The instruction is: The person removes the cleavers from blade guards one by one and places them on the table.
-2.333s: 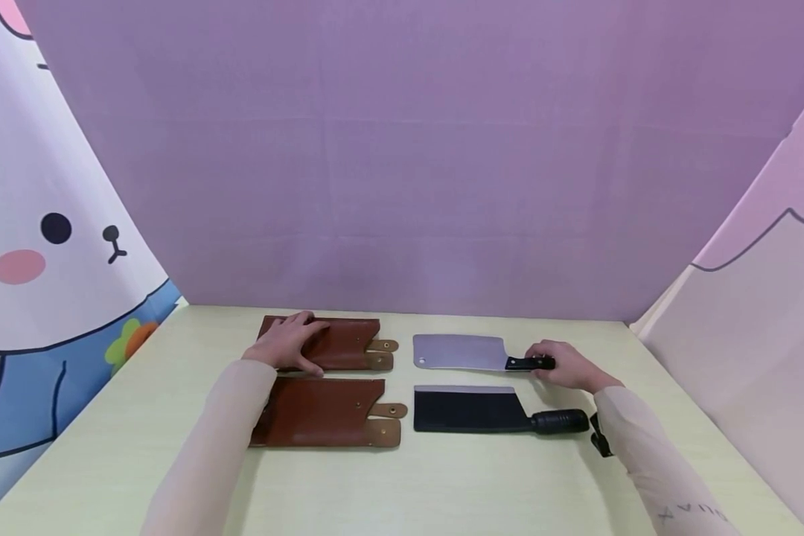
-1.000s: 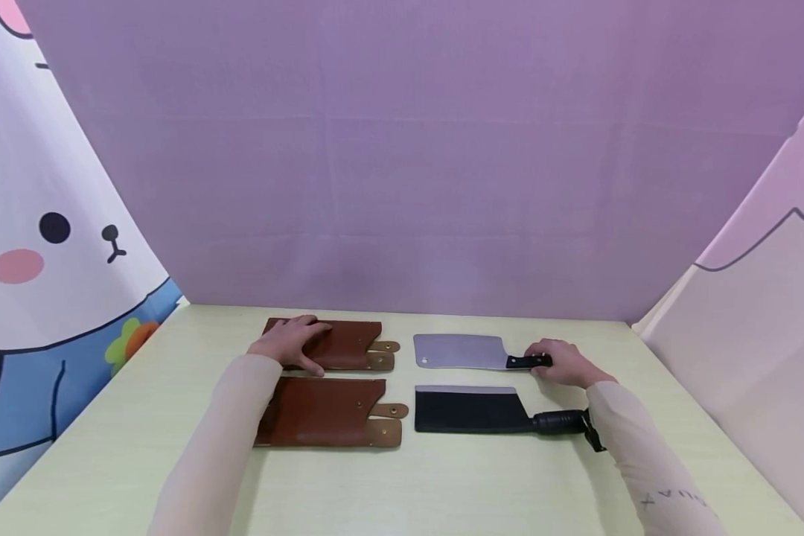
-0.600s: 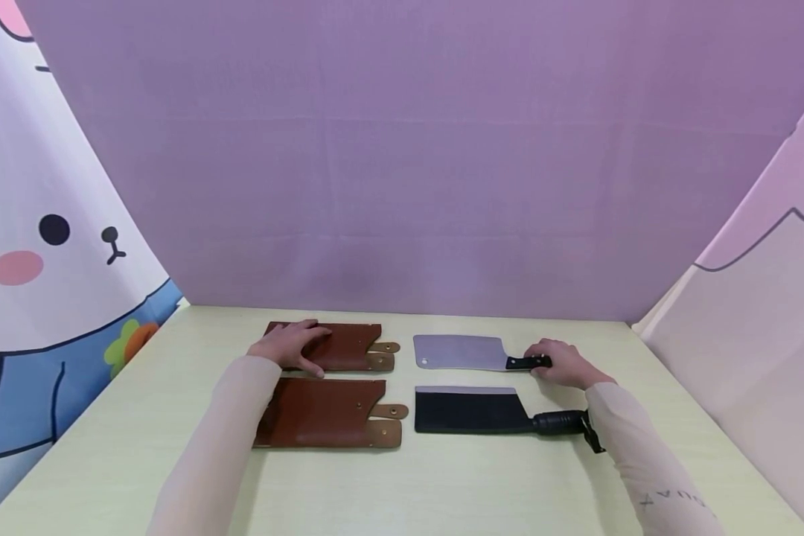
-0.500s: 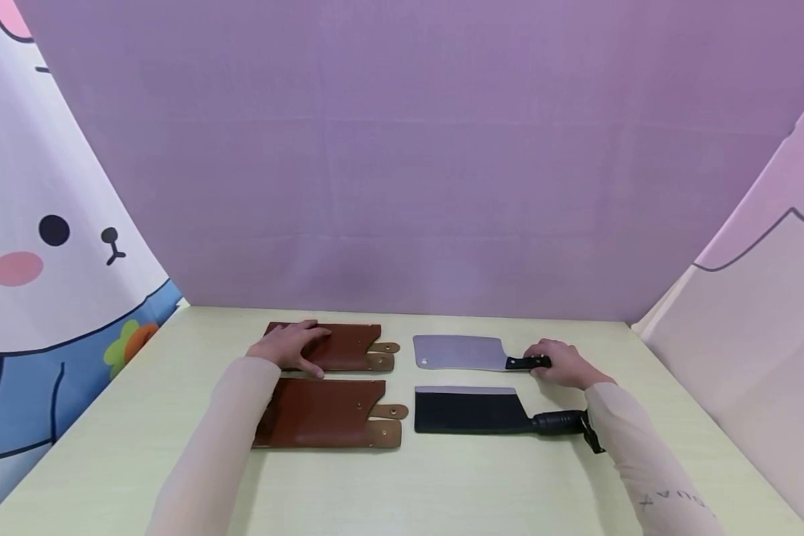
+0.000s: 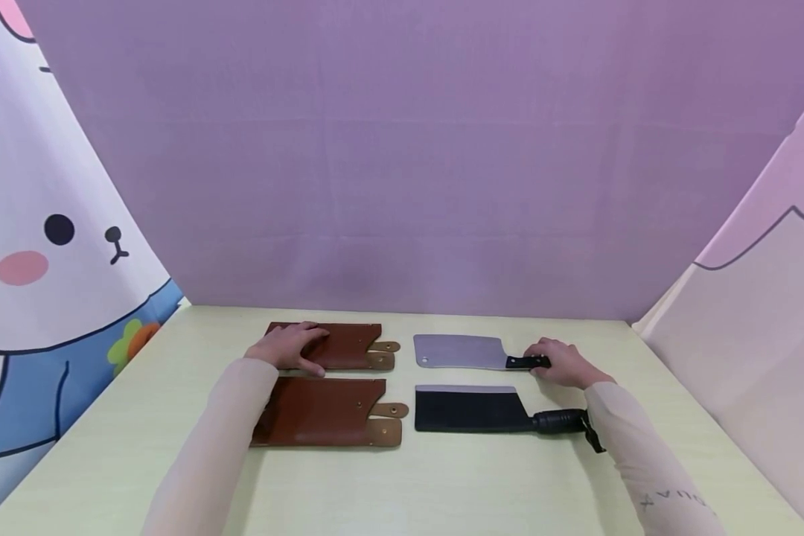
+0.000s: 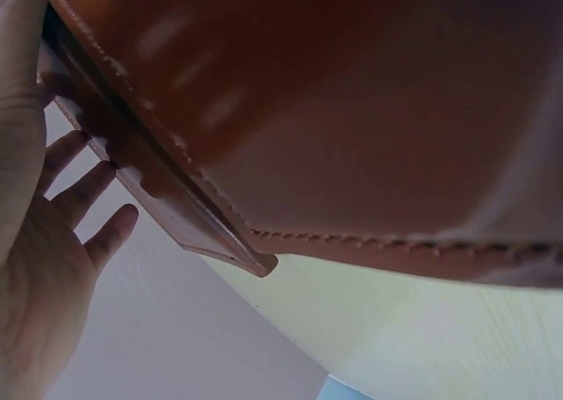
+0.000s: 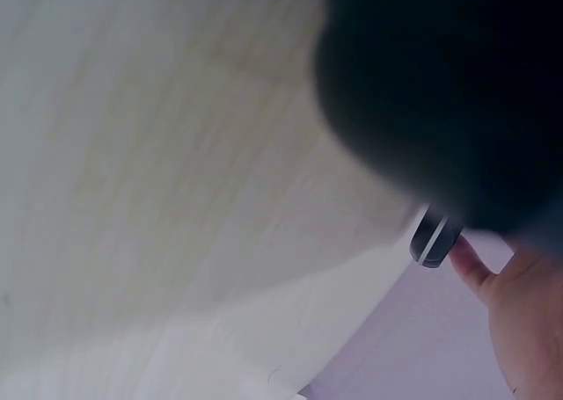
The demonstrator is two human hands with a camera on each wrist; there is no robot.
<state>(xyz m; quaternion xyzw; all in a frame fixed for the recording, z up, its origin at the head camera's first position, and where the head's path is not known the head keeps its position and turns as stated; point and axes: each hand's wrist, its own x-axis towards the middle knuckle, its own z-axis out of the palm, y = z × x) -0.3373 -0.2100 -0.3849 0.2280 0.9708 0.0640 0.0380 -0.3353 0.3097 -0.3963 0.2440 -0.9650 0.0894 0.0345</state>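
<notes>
Two brown leather knife sheaths lie flat on the left of the table. My left hand (image 5: 286,348) rests across the far sheath (image 5: 348,342), fingers spread over it and thumb by its near edge. Closer to me, the near sheath (image 5: 321,417) is partly covered by the left sleeve; its stitched side fills much of the left wrist view (image 6: 369,119). To the right lies a silver cleaver (image 5: 460,351), its blade pointing left. My right hand (image 5: 563,363) grips the end of its black handle (image 7: 435,240). A cleaver with a black blade (image 5: 472,411) lies nearer me, its handle beside the right sleeve.
Each sheath has a strap (image 5: 390,410) and a snap tab on its right end, facing the blades. A purple cloth (image 5: 402,186) hangs behind the pale table (image 5: 402,491). Printed cloth (image 5: 67,320) stands along the left side, and more cloth along the right.
Since the oldest frame, my right hand and forearm have shifted slightly left at the silver cleaver's handle. The far sheath's back edge sits slightly lower under my left hand. Over the last second, almost nothing moves.
</notes>
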